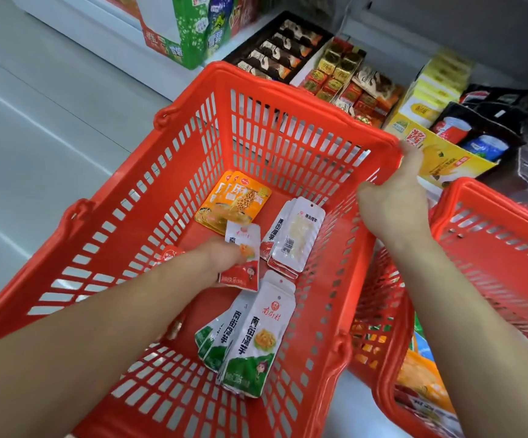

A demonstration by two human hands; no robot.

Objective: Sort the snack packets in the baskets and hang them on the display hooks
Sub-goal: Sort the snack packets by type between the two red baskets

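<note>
The red basket (288, 137) is tipped toward the person. Its slotted walls rise on every side of the left hand (224, 256), which is down at the floor of the basket with bare red plastic just left of the grip. That grip is closed on a red-and-white snack packet (240, 276), the thumb lying over its face; the hand is blurred, so the fingers underneath cannot be made out. Just beyond the grip lie orange packets (234, 200), overlapping one another. To its right, close by, a small stack of white packets (297, 235) lies with the clear back and barcode uppermost. On the person's side of the grip lie green-and-white packets (256, 343), fanned out. A small red packet (169, 252) shows at the left edge of the forearm. The right hand (395, 203) is clamped on the basket's far right rim, thumb inside and fingers over the outer edge. Right of that grip, touching the first basket's side, a second red basket (493, 241) holds orange and yellow packs. Beyond both grips a shelf carries a black tray of wrapped sweets (281, 52) and a yellow carton (439, 153). Pale floor (35, 121) lies open to the left.
</note>
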